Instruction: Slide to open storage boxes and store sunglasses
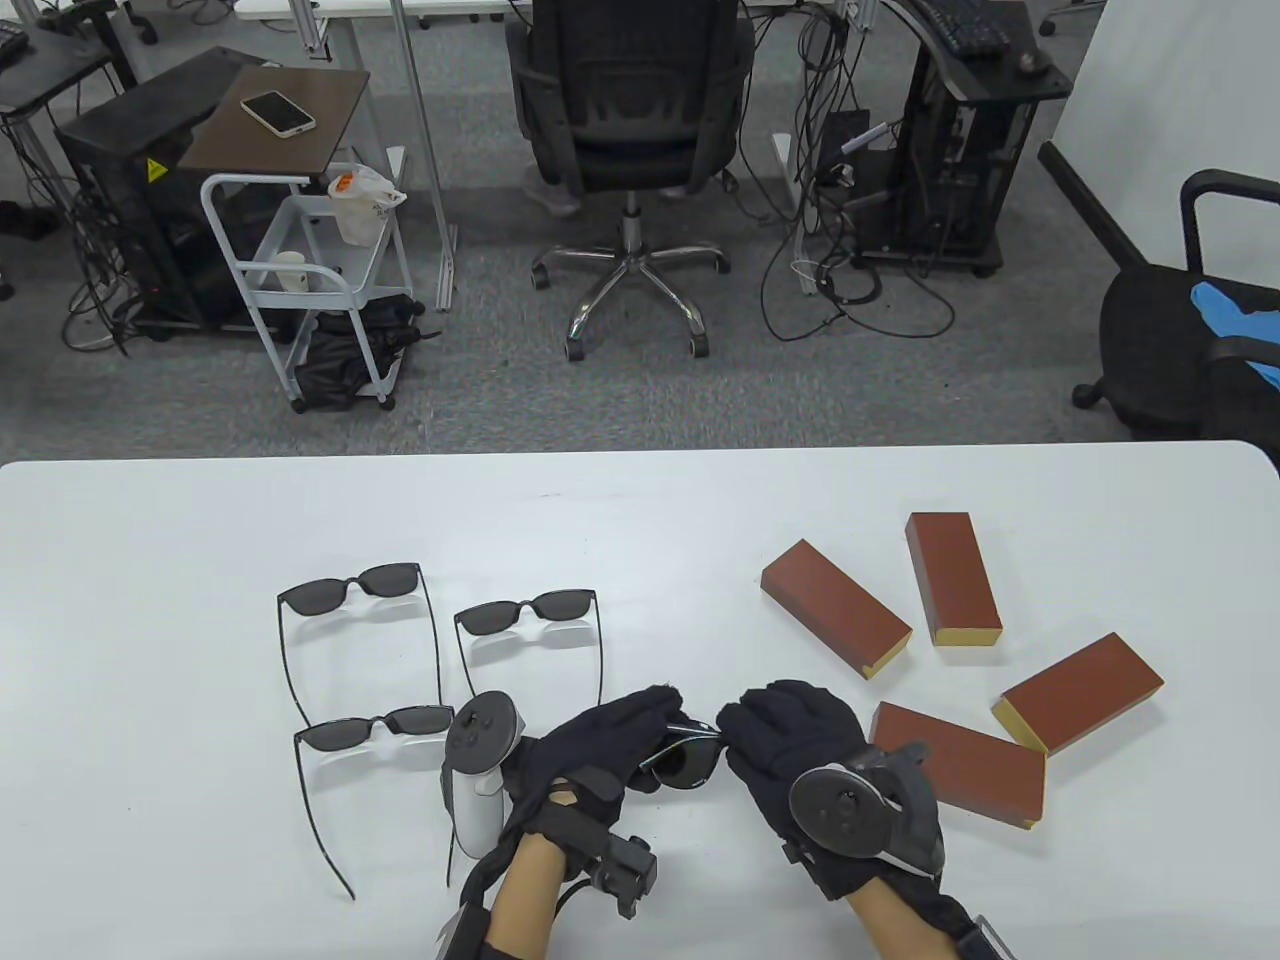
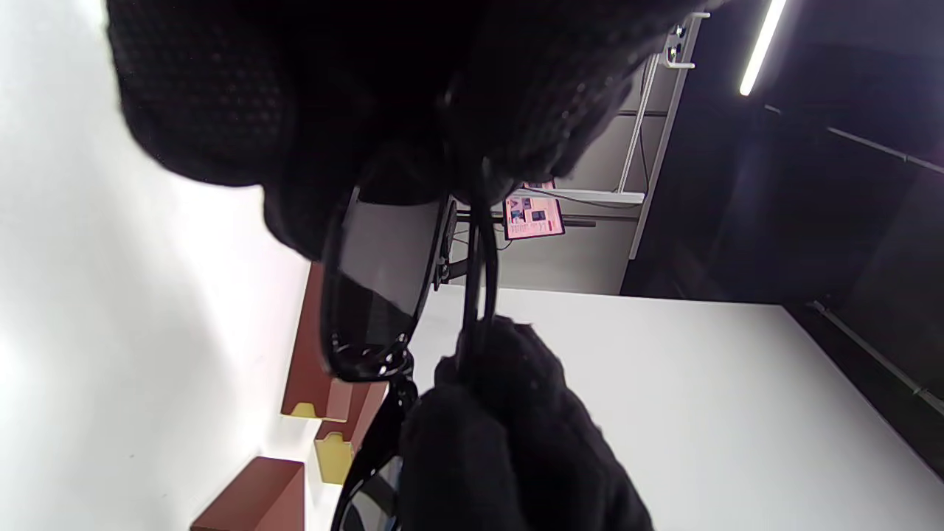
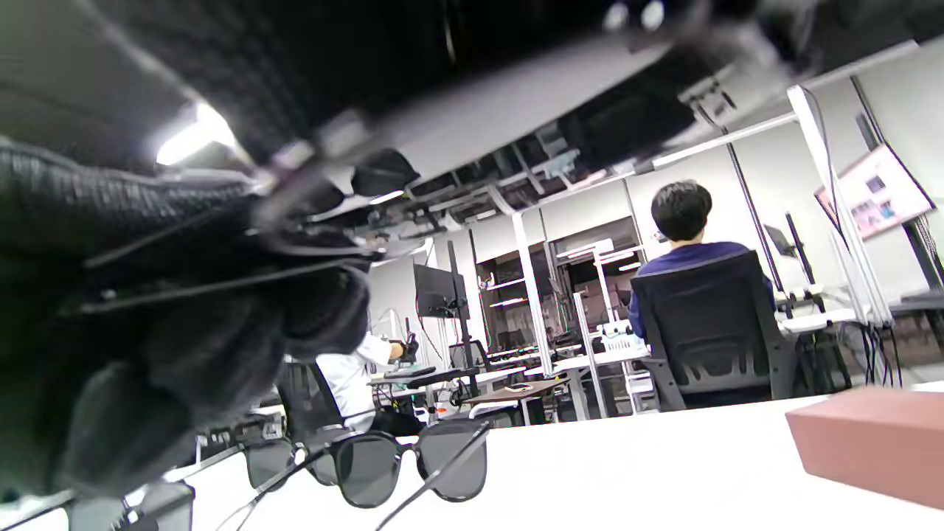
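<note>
Four pairs of sunglasses are on my screens, and the one that matters is mostly hidden: the held sunglasses (image 1: pixel 690 757) sit between my two gloved hands near the front edge of the bench (image 1: pixel 150 560), only one dark lens and a bit of frame showing in the table view. My left hand (image 1: pixel 600 745) curls around that pair from the left, and my right hand (image 1: pixel 790 735) pinches it from the right; in the left wrist view the right fingertips (image 2: pixel 501 361) close on the thin folded arms just beside a lens, though the rest of the frame is swallowed by the black gloves. Three more open sunglasses (image 1: pixel 350 590) lie to the left of the held pair, arms spread toward me. Four brown storage boxes (image 1: pixel 835 620) lie scattered to the right of the held pair; the nearest one (image 1: pixel 965 765) is partly covered by the tracker on my right hand. Whether any box is slid open I cannot tell from these angles. The right wrist view is largely blocked by blurred glove.
</note>
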`<state>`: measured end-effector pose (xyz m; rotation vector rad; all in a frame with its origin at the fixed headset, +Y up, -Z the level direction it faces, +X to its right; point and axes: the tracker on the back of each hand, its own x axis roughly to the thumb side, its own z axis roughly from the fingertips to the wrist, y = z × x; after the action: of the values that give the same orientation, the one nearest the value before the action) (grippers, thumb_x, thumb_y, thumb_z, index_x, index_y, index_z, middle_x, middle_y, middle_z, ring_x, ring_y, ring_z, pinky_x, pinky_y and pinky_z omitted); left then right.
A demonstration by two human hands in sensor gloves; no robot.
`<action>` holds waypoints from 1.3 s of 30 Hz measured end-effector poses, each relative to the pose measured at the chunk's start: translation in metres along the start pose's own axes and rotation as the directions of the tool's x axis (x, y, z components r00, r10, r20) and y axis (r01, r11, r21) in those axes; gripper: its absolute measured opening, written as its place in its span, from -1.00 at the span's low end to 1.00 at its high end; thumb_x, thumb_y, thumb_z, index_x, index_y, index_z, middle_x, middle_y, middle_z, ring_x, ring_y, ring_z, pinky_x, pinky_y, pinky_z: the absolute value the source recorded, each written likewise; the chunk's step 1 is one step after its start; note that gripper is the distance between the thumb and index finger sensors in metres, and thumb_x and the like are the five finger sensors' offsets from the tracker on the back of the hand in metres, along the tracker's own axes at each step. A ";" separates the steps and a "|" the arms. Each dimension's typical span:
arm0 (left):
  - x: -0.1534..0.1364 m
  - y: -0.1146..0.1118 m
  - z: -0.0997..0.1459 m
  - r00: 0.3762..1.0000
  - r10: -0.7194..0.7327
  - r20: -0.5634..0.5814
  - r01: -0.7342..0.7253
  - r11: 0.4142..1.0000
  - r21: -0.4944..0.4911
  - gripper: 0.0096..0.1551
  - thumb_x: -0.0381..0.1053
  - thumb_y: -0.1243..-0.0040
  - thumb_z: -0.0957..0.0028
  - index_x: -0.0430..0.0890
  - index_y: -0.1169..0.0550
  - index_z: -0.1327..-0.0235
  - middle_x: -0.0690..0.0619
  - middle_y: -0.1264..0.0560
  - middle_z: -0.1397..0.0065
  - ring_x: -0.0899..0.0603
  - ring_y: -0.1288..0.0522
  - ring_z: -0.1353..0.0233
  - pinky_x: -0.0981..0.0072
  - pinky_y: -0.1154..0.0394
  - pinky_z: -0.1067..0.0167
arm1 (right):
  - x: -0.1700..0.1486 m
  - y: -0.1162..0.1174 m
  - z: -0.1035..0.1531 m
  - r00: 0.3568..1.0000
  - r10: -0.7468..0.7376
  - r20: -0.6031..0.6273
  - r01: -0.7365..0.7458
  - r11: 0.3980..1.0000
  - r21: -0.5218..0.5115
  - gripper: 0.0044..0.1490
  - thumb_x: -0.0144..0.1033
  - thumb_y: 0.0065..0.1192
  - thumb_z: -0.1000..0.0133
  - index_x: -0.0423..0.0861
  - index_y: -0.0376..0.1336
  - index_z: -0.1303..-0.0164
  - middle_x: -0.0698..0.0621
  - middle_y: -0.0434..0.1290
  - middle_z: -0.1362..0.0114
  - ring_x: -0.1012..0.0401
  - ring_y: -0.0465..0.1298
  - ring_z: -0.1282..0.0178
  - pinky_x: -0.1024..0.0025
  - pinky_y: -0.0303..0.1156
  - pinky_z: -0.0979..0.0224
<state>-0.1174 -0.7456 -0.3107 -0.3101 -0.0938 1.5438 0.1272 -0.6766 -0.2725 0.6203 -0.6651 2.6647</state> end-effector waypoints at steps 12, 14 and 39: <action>0.003 0.006 0.004 0.941 -0.339 -0.015 0.337 0.931 0.138 -0.46 0.06 -0.32 -0.02 0.02 -0.64 -0.29 -0.10 -0.64 -0.34 -0.22 -0.68 -0.17 -0.13 -0.57 -0.05 | -0.002 0.021 0.000 0.992 0.127 0.016 -0.128 0.975 0.183 -0.53 -0.18 0.47 0.24 0.04 0.52 0.11 -0.03 0.63 -0.02 0.00 0.57 -0.10 -0.01 0.45 -0.23; 0.009 0.011 0.008 0.909 -0.415 -0.035 0.414 0.890 0.192 -0.40 0.12 -0.30 -0.01 0.04 -0.58 -0.35 -0.09 -0.59 -0.41 -0.23 -0.63 -0.25 -0.15 -0.54 -0.11 | -0.002 0.030 0.002 0.985 0.163 0.048 -0.170 0.954 0.246 -0.53 -0.18 0.47 0.24 0.04 0.52 0.12 -0.03 0.63 -0.02 0.00 0.57 -0.10 -0.01 0.45 -0.23; 0.034 0.014 0.021 0.714 -0.700 -0.036 0.649 0.641 0.410 -0.34 0.19 -0.27 0.01 0.06 -0.54 -0.40 -0.06 -0.51 -0.49 -0.26 -0.54 -0.38 -0.24 -0.45 -0.25 | -0.009 0.066 0.013 0.995 0.096 -0.014 -0.076 0.867 0.493 -0.41 0.07 0.45 0.28 0.07 0.50 0.08 -0.02 0.62 -0.10 0.00 0.57 -0.16 0.01 0.46 -0.27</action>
<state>-0.1356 -0.7093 -0.2989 0.1543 0.0099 0.7842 0.1125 -0.7407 -0.2902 0.6736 0.0172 2.9367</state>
